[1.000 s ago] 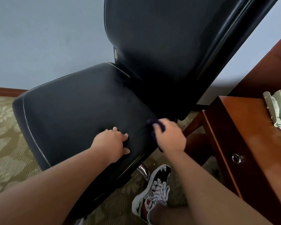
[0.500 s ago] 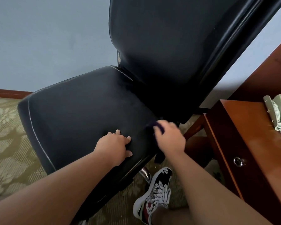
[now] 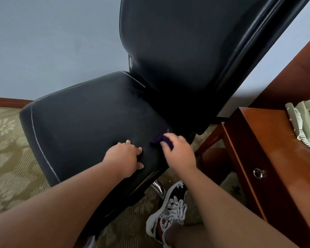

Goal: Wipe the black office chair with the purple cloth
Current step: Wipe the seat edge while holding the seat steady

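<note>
The black office chair (image 3: 89, 119) fills the middle of the view, its seat towards me and its tall backrest (image 3: 183, 51) rising behind. My left hand (image 3: 123, 154) rests on the near right part of the seat, fingers bent onto the leather. Just to its right, my right hand (image 3: 179, 153) grips the purple cloth (image 3: 159, 138) and presses it on the seat's right edge. Most of the cloth is hidden under that hand; only a dark bunch shows past the fingers.
A reddish wooden desk (image 3: 268, 158) with a round drawer knob (image 3: 258, 173) stands close on the right, a pale green corded telephone (image 3: 306, 122) on top. My patterned sneaker (image 3: 168, 210) stands on the beige carpet by the chair's chrome base (image 3: 158, 187). A grey wall is behind.
My right hand with the cloth has slid a little left and forward along the seat's right edge. The left hand has stayed in place on the seat.
</note>
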A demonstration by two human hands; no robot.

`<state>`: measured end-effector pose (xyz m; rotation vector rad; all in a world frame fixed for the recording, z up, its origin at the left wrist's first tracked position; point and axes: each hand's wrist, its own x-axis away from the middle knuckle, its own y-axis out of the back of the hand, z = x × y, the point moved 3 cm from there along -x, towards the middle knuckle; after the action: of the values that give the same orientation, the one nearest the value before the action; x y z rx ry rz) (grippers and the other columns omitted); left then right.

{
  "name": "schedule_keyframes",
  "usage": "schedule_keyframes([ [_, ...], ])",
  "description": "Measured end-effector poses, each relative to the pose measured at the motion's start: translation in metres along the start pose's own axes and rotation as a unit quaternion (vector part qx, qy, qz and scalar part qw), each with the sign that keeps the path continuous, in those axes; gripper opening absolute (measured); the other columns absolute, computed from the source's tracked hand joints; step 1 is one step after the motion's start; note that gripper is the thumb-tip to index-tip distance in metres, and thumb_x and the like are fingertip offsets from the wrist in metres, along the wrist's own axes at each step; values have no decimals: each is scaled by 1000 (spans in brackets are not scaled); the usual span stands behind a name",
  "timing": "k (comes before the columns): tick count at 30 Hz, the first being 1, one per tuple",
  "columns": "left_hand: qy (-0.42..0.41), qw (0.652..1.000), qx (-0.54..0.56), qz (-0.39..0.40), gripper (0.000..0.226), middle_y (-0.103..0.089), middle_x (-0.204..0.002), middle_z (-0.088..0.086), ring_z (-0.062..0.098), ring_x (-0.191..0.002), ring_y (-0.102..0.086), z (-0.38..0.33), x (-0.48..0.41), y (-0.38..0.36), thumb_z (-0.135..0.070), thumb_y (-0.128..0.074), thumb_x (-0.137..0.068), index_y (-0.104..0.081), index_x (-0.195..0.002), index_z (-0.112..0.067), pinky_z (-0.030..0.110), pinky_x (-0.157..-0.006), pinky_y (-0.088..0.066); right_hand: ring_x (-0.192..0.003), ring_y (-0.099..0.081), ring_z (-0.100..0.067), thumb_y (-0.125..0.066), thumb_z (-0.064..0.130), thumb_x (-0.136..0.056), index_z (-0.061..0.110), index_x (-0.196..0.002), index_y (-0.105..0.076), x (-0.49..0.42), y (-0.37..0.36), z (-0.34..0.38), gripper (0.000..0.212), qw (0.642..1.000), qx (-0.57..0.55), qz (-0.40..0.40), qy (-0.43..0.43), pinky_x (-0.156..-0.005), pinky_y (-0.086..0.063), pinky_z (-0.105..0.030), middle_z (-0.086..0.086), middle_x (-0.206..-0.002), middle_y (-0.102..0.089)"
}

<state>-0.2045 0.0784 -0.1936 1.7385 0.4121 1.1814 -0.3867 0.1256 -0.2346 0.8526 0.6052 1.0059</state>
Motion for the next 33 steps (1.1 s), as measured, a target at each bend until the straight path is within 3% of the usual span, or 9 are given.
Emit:
schedule_keyframes([
  [5, -2, 1000, 1, -1, 67, -14, -166, 10, 33, -150, -24, 1, 0, 0, -54, -49, -99, -21, -158, -36, 40, -117, -30, -106, -59, -26, -56, 40, -99, 28, -136, -55, -1, 7, -12, 39, 981, -111, -73, -140, -79, -42, -29, -6, -119, -56],
  [12, -9, 999, -11, -41, 43, -50, -141, 9, 26, -115, -60, 1, 3, 7, -53, -57, -94, -59, -130, -30, 35, -90, -51, -104, -58, -16, -61, 39, -90, 37, -128, -56, 48, -21, 45, 39, 985, -146, 70, -59, -85, -51, -31, 5, -114, -55],
  [14, -7, 999, -3, -38, 49, -45, -146, 10, 28, -127, -53, 4, 3, 1, -53, -56, -95, -53, -138, -31, 36, -98, -45, -105, -61, -12, -69, 31, -85, 39, -135, -53, 35, -12, 38, 53, 959, -235, 110, -111, -88, -50, -26, 8, -117, -60],
  [17, -10, 999, 34, -26, 66, -13, -166, 9, 34, -151, -19, 10, 5, -6, -52, -53, -98, -26, -156, -38, 44, -113, -37, -113, -62, -19, -78, 40, -77, 50, -142, -35, 14, 9, 18, 79, 924, -311, 119, -186, -98, -54, -41, 6, -133, -56],
  [21, -23, 998, 55, -27, 65, -12, -167, 2, 27, -153, -16, 18, 20, -2, -47, -55, -99, -27, -156, -36, 43, -118, -30, -125, -51, -25, -78, 41, -81, 48, -149, -25, 3, 39, 2, 87, 948, -246, 74, -189, -101, -51, -48, -5, -146, -39],
  [25, -24, 998, 54, -12, 62, -32, -160, -4, 22, -145, -34, 26, 44, 10, -49, -57, -96, -35, -153, -38, 41, -113, -37, -123, -56, -26, -71, 0, -76, 56, -150, -25, 18, 49, 13, 103, 956, -137, 251, -66, -81, -58, -31, 7, -160, -13],
  [27, -30, 998, 60, -7, 60, -38, -157, -6, 21, -142, -39, 27, 56, 17, -51, -57, -96, -36, -152, -39, 41, -111, -40, -148, -25, -27, -73, -1, -78, 56, -153, -20, 28, 36, 15, 107, 953, 29, 301, 0, -104, -49, -35, 13, -165, 9],
  [29, -39, 997, 62, -5, 59, -37, -156, -9, 20, -142, -38, 25, 70, 22, -51, -55, -97, -36, -152, -40, 38, -112, -39, -149, -16, -28, -75, 9, -83, 51, -154, -24, 30, 28, 15, 97, 957, 124, 259, 44, -114, -38, -39, 10, -163, 0],
  [33, -51, 996, 67, -9, 59, -38, -156, -9, 20, -142, -39, 20, 89, 23, -53, -55, -96, -36, -151, -42, 37, -111, -39, -119, -51, -27, -62, 42, -91, 49, -145, -41, 24, 41, 17, 58, 975, 158, 148, 40, -96, -47, -41, 1, -129, -42],
])
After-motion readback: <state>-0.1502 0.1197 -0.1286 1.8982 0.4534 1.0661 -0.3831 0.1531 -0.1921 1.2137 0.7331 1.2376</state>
